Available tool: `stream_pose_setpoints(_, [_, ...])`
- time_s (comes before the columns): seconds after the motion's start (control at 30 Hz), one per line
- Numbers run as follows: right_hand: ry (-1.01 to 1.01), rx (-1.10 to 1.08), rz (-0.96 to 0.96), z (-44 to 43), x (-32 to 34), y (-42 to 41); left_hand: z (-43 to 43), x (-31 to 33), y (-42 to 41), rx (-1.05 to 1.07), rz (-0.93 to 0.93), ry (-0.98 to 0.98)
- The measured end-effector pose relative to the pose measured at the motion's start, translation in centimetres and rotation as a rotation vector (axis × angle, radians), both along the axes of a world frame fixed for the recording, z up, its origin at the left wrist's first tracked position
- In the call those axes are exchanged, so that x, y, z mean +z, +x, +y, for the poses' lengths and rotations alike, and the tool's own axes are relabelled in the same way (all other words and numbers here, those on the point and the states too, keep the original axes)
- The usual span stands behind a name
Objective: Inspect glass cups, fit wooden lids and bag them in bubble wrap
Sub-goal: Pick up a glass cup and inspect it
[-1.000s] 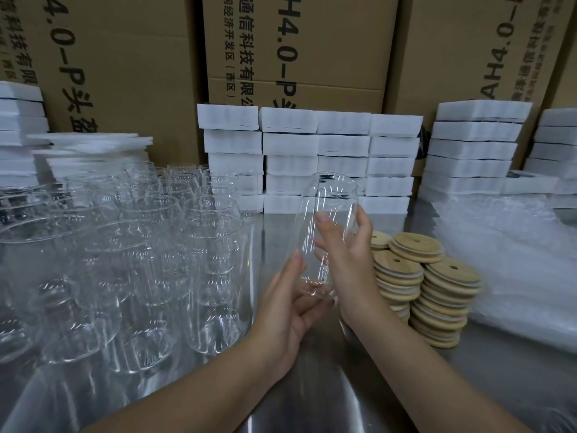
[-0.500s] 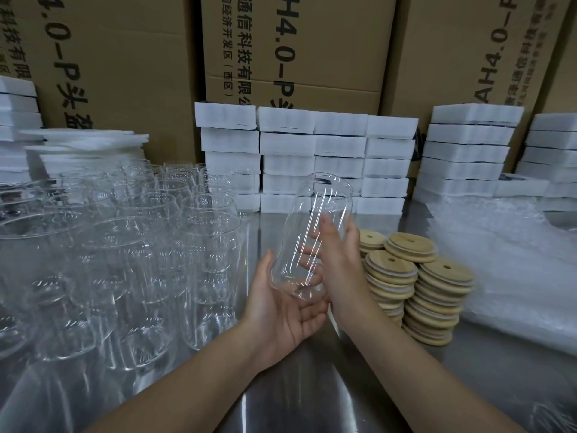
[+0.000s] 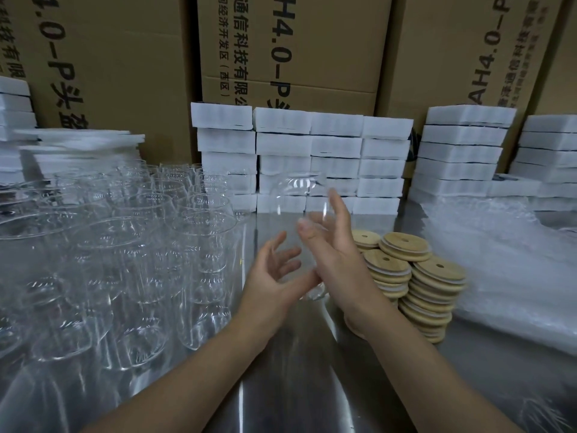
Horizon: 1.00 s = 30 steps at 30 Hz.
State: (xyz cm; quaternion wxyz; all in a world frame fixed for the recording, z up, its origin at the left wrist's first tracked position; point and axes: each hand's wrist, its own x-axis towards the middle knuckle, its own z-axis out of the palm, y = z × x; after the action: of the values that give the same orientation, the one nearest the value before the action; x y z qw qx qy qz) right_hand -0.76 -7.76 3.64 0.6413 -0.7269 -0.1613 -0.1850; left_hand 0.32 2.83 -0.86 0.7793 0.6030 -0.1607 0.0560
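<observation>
**Glass cup under inspection**

Left of the held glass cup, bare cups crowd the surface. The left hand, fingers spread, props its base; the right hand clasps its side, tilting it, likely to check for flaws. Right of it wait wooden lids, then bubble wrap.
</observation>
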Motion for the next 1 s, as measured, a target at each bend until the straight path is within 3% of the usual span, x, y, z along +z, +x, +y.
stream_pose_setpoints(0.13, [-0.268, -0.067, -0.054, -0.6, 0.3, -0.6, -0.3, -0.1, 0.2, -0.015, 0.028, -0.007])
stream_pose_setpoints(0.3, [-0.622, -0.447, -0.165, -5.1, 3.7, -0.2, -0.4, -0.2, 0.3, 0.146, 0.042, 0.16])
stream_pose_setpoints(0.43, [-0.958, -0.695, 0.084, -9.6, 5.0, 0.7, -0.4, -0.4, 0.7, 0.188, 0.075, 0.223])
stream_pose_setpoints(0.53, [-1.076, -0.686, 0.369, -11.4, 4.3, 0.6, -0.5, -0.6, 1.0, 0.187, 0.075, 0.24])
stream_pose_setpoints(0.6, [-1.117, -0.671, 0.434, -11.7, 3.8, 0.6, -0.6, -0.7, 1.1, 0.183, 0.073, 0.246])
stream_pose_setpoints(0.77, [-1.02, -0.725, 0.349, -11.3, 3.6, 0.4, -0.5, -1.0, 1.0, 0.173, 0.056, 0.269])
stream_pose_setpoints(1.0, [-0.369, -0.585, -0.185, -8.4, 3.4, -0.3, -0.4, -1.4, 1.3, 0.183, 0.019, 0.354])
